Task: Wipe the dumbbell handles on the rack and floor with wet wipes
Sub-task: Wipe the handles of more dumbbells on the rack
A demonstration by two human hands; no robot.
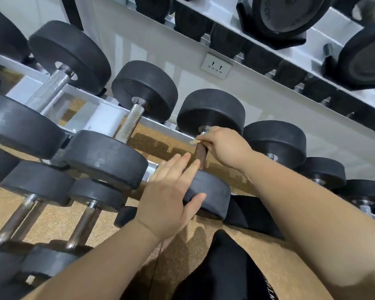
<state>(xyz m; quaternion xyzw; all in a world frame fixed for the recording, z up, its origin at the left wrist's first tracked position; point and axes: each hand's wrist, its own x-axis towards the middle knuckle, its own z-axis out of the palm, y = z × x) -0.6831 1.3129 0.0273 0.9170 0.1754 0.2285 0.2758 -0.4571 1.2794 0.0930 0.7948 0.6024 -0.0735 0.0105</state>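
Resting on the rack (82, 98), the dumbbell (214, 193) is steadied by the left hand (171, 191), which is laid flat with straight fingers on its near end, probably so that it cannot roll. The handle (200, 154) is gripped by the right hand (223, 146) through a wipe (193, 142), for rubbing.

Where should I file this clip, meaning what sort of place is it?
Most likely a gym's free-weight area: black dumbbells lined up on a white rack, more weights on a tier above, and the right hand gripping one dumbbell handle.
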